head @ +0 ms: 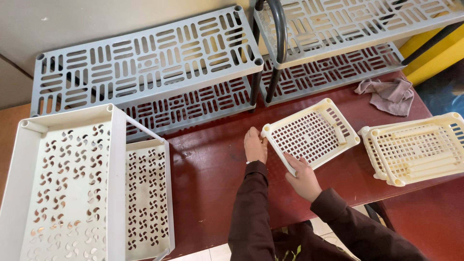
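Two hands grip one cream tray [311,134], a square lattice of small holes with raised rims, lying tilted on the red table [208,179] beside a stack [418,147] of similar trays. The left hand [255,145] clasps its near corner; the right hand [303,178] closes on the front rim.

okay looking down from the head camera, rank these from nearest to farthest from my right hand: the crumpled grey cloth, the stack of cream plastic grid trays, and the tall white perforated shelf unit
From the right hand:
1. Stack of cream plastic grid trays, just to its right on the red table.
2. Crumpled grey cloth, farther back on the right, beside the grey slotted rack.
3. Tall white perforated shelf unit, far across on the left.
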